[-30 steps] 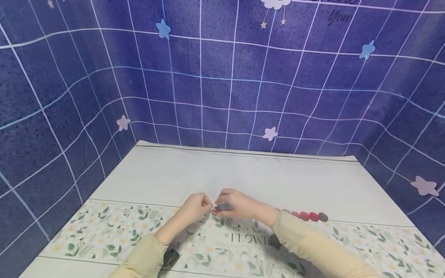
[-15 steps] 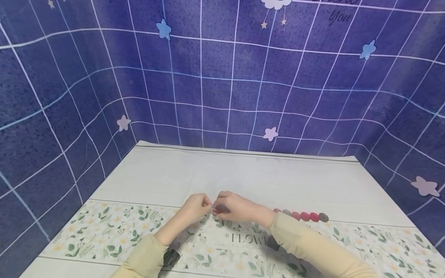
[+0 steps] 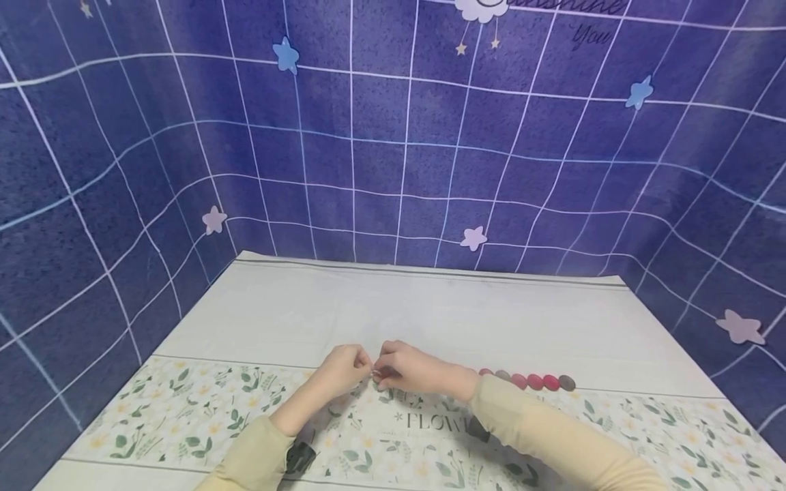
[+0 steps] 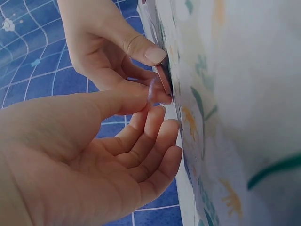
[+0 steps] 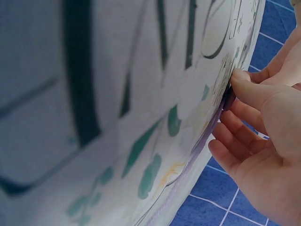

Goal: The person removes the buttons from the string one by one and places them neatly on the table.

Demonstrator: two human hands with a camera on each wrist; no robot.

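My left hand (image 3: 344,366) pinches the light purple tip of a string (image 4: 151,89) between thumb and index finger, its other fingers loosely bent. Close on its right, my right hand (image 3: 406,368) holds a thin, flat reddish disc (image 4: 163,79) edge-on between thumb and fingers, just above the tablecloth. The string tip lies right beside the disc; whether it passes through a hole cannot be told. In the right wrist view the disc (image 5: 229,100) looks dark, and a purple string (image 5: 200,145) runs from near it along the cloth.
A row of red and grey-brown discs (image 3: 535,382) lies on the cloth, partly behind my right forearm. The table's white and floral cloth (image 3: 184,409) bears printed lettering. A blue grid-patterned curtain (image 3: 381,170) surrounds the back and sides.
My right hand has moved slightly left, bringing the disc up to the string tip at my left fingers. The left hand has barely moved; the head view has shifted a little.
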